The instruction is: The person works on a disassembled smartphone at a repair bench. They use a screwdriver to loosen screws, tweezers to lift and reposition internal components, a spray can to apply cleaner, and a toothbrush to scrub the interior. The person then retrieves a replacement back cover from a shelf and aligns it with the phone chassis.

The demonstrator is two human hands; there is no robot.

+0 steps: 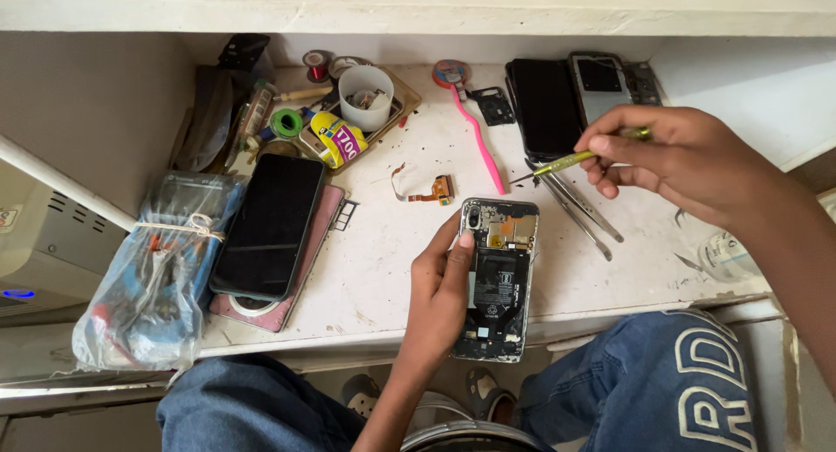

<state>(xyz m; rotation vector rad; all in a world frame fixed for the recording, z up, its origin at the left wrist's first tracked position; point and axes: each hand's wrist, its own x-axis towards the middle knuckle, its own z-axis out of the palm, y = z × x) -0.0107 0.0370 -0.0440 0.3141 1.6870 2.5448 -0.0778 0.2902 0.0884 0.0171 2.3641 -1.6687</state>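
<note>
Blue-jeaned knees under a cluttered, scuffed white bench.

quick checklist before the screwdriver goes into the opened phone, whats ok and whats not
1. Opened phone held firm: ok, left hand grips its left edge, thumb on the frame.
2. Phone supported: not ok, its lower end hangs past the white shelf edge.
3. Screwdriver in grip: ok, right hand pinches the yellow-green handle.
4. Tip on a screw: not ok, it sits above the phone, apart from it.
5. Tweezers clear of the path: cannot tell, they lie just right of the phone.
6. Loose flex cable: ok, lying apart on the shelf.
</note>
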